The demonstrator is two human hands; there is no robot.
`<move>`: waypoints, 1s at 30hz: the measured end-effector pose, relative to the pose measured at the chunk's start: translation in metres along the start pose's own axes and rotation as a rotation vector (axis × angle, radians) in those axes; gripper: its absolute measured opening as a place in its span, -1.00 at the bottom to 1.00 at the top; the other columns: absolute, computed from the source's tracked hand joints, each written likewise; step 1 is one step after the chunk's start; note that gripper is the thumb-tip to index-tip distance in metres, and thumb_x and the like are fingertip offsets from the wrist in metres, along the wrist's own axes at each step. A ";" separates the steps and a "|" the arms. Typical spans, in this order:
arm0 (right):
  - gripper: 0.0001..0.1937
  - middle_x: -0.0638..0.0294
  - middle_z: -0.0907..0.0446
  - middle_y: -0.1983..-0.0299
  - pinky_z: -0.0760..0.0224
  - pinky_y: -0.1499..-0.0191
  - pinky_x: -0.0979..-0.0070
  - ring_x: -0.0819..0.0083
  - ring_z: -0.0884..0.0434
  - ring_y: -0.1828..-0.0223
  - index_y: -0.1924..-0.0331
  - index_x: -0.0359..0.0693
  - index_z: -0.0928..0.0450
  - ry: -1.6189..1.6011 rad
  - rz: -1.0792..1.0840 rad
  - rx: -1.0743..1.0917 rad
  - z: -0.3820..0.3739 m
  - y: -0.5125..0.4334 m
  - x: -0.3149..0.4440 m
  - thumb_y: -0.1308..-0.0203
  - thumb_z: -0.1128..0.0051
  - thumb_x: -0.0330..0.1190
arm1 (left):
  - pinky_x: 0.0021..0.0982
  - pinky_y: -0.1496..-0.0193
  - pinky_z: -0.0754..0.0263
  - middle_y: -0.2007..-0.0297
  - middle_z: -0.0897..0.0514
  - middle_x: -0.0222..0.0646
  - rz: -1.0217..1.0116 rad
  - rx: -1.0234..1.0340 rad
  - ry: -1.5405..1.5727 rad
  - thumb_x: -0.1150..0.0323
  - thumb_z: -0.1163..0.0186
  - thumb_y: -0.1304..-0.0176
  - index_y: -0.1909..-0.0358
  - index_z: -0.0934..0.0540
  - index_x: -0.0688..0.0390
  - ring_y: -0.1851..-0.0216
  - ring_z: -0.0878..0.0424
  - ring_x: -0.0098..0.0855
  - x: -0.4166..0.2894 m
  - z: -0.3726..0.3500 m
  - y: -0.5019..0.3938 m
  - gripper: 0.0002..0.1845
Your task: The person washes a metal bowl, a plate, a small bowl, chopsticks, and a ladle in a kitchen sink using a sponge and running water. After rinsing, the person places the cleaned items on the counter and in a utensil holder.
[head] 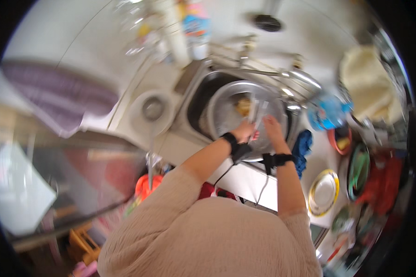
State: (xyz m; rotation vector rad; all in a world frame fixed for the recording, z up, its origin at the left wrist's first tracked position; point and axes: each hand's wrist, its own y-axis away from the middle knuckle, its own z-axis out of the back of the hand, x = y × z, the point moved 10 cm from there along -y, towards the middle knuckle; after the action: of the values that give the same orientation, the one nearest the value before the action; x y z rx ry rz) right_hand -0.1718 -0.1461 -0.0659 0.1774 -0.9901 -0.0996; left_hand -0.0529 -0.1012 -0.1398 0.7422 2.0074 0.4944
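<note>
A large metal basin stands in the steel sink, below the faucet spout. My left hand is over the basin's near part, curled at a pale, narrow thing that is too blurred to name. Close by on the right, my right hand reaches over the basin with its fingers near a similar pale streak; whether it holds anything is unclear. A yellowish-brown lump lies in the basin beyond my left hand. Both wrists wear black straps with cables.
Left of the sink, a ladle rests in a white bowl. To the right are a blue bottle, a dark blue cloth, a yellow-rimmed plate and a green basin. A faucet rises behind the sink.
</note>
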 end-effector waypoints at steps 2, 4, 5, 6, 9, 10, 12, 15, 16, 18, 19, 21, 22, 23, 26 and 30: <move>-0.47 -0.01 -0.61 0.09 -0.40 0.01 0.44 0.27 -0.59 0.06 -0.21 -0.31 -0.36 -0.094 -0.095 0.046 -0.004 0.006 -0.018 -0.22 -0.11 -0.20 | -0.43 0.51 -0.46 0.53 -0.50 -0.29 -0.069 -0.055 -0.278 0.41 -0.07 -0.28 0.31 -0.44 0.25 0.56 -0.48 -0.44 0.000 0.009 -0.021 -0.90; -0.48 -0.01 -0.60 0.07 -0.40 -0.01 0.45 0.29 -0.59 0.06 -0.21 -0.31 -0.35 -0.093 -0.041 0.072 -0.004 0.011 -0.017 -0.23 -0.10 -0.21 | -0.23 0.36 -0.49 0.45 -0.56 -0.02 -0.318 -0.207 -0.537 0.37 -0.13 -0.16 0.20 -0.46 0.40 0.44 -0.54 -0.14 -0.024 0.016 -0.024 -0.72; -0.48 -0.01 -0.59 0.06 -0.39 -0.01 0.46 0.30 -0.58 0.06 -0.21 -0.31 -0.35 -0.102 -0.078 0.067 -0.002 0.015 -0.020 -0.23 -0.10 -0.22 | -0.12 0.25 -0.53 0.39 -0.58 0.19 -0.375 -0.227 -0.721 0.30 -0.14 -0.12 0.12 -0.46 0.49 0.32 -0.60 0.07 -0.033 0.013 -0.023 -0.58; -0.49 0.00 -0.58 0.04 -0.38 -0.03 0.47 0.32 -0.58 0.05 -0.22 -0.30 -0.35 -0.120 -0.090 0.085 -0.003 0.017 -0.021 -0.22 -0.11 -0.25 | -0.12 0.16 -0.50 0.34 -0.57 0.24 -0.430 -0.299 -0.820 0.29 -0.14 -0.11 0.12 -0.47 0.49 0.24 -0.56 0.11 -0.044 0.016 -0.017 -0.57; -0.51 0.05 -0.57 0.01 -0.39 0.00 0.50 0.38 -0.57 0.08 -0.21 -0.26 -0.37 -0.213 0.082 0.088 0.002 0.026 0.007 -0.22 -0.12 -0.26 | -0.11 -0.05 -0.42 0.20 -0.53 0.35 -0.458 -0.453 -1.036 0.28 -0.14 -0.07 0.15 -0.50 0.49 0.03 -0.47 0.19 -0.076 0.031 0.015 -0.56; -0.53 0.06 -0.57 0.01 -0.39 0.01 0.44 0.32 -0.57 0.08 -0.18 -0.23 -0.40 0.014 0.142 0.039 0.004 0.030 0.018 -0.20 -0.13 -0.27 | -0.11 -0.08 -0.39 0.17 -0.52 0.37 -0.433 -0.429 -1.046 0.28 -0.13 -0.06 0.16 -0.50 0.49 -0.02 -0.44 0.19 -0.088 0.038 0.022 -0.57; -0.57 0.08 -0.57 0.02 -0.40 0.01 0.32 0.19 -0.56 0.10 -0.13 -0.17 -0.46 0.401 0.333 -0.066 0.004 0.039 0.053 -0.15 -0.16 -0.29 | -0.13 -0.03 -0.41 0.14 -0.53 0.28 -0.438 -0.371 -0.943 0.28 -0.14 -0.08 0.12 -0.50 0.45 0.02 -0.46 0.10 -0.111 0.052 0.043 -0.57; -0.67 0.08 -0.60 0.15 -0.38 -0.02 0.20 0.04 -0.54 0.08 0.02 -0.12 -0.56 0.483 0.571 -0.176 -0.009 0.058 0.111 -0.08 -0.17 -0.32 | -0.29 0.19 -0.52 0.12 -0.60 -0.06 -0.593 -0.217 -0.935 0.27 -0.16 -0.19 -0.07 -0.46 0.36 0.18 -0.58 -0.27 -0.155 0.058 0.081 -0.53; -0.69 0.08 -0.61 0.17 -0.39 0.00 0.21 0.07 -0.55 0.10 0.05 -0.11 -0.57 0.443 0.626 -0.155 -0.019 0.063 0.130 -0.08 -0.17 -0.33 | -0.34 0.24 -0.54 0.11 -0.61 -0.17 -0.526 -0.163 -0.786 0.27 -0.17 -0.22 -0.11 -0.44 0.33 0.21 -0.60 -0.38 -0.162 0.069 0.090 -0.53; -0.72 0.07 -0.63 0.20 -0.41 0.02 0.24 0.09 -0.57 0.12 0.08 -0.14 -0.59 0.364 0.677 -0.059 -0.048 0.075 0.159 -0.09 -0.16 -0.33 | -0.37 0.20 -0.54 0.05 -0.60 -0.24 -0.408 -0.141 -0.594 0.26 -0.15 -0.26 -0.14 -0.43 0.28 0.16 -0.59 -0.43 -0.181 0.089 0.110 -0.54; -0.73 0.05 -0.63 0.19 -0.43 0.03 0.26 0.08 -0.58 0.12 0.09 -0.16 -0.59 0.300 0.734 -0.004 -0.068 0.086 0.174 -0.10 -0.15 -0.33 | -0.38 0.19 -0.54 0.03 -0.60 -0.24 -0.419 -0.158 -0.555 0.25 -0.12 -0.29 -0.15 -0.43 0.26 0.13 -0.59 -0.44 -0.196 0.099 0.125 -0.55; -0.72 0.06 -0.64 0.17 -0.45 0.06 0.31 0.17 -0.61 0.13 0.07 -0.24 -0.57 0.175 0.581 0.275 -0.131 0.099 0.176 -0.17 -0.11 -0.30 | -0.40 0.13 -0.52 0.00 -0.59 -0.26 -0.515 -0.221 -0.476 0.23 -0.08 -0.33 -0.17 -0.41 0.23 0.09 -0.58 -0.43 -0.227 0.125 0.161 -0.56; -0.70 0.08 -0.64 0.17 -0.44 0.04 0.36 0.25 -0.61 0.11 0.08 -0.27 -0.56 -0.046 0.530 0.514 -0.166 0.117 0.179 -0.21 -0.09 -0.26 | -0.40 0.10 -0.52 0.00 -0.58 -0.26 -0.544 -0.254 -0.458 0.24 -0.08 -0.33 -0.18 -0.41 0.23 0.09 -0.58 -0.43 -0.239 0.141 0.178 -0.56; -0.68 0.10 -0.65 0.17 -0.43 0.02 0.41 0.32 -0.61 0.10 0.08 -0.30 -0.55 -0.256 0.454 0.751 -0.201 0.138 0.184 -0.24 -0.06 -0.22 | -0.40 0.08 -0.51 -0.01 -0.58 -0.27 -0.587 -0.282 -0.443 0.25 -0.08 -0.34 -0.19 -0.40 0.22 0.09 -0.57 -0.42 -0.250 0.159 0.197 -0.57; -0.52 0.16 -0.61 0.11 -0.41 0.00 0.40 0.39 -0.56 0.06 -0.06 -0.30 -0.46 -0.378 0.098 1.100 -0.278 0.190 0.184 -0.24 -0.09 -0.08 | -0.41 0.01 -0.48 -0.09 -0.52 -0.21 -0.651 -0.493 -0.432 0.31 -0.11 -0.30 -0.23 -0.37 0.23 -0.01 -0.53 -0.41 -0.261 0.234 0.251 -0.52; -0.17 0.10 -0.53 0.02 -0.42 -0.02 0.34 0.34 -0.54 0.05 -0.35 -0.33 -0.02 -0.669 -0.370 1.256 -0.324 0.237 0.190 -0.18 -0.15 0.02 | -0.36 0.00 -0.44 -0.10 -0.49 -0.10 -0.642 -1.052 -0.786 0.22 -0.21 -0.19 -0.27 -0.28 0.36 -0.05 -0.49 -0.33 -0.243 0.334 0.328 -0.33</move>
State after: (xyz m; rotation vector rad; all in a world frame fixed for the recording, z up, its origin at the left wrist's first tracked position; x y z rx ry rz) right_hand 0.2044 0.0887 -0.0373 1.5586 -1.5639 0.1552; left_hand 0.4336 -0.0048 0.0394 -0.3416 0.9205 0.6331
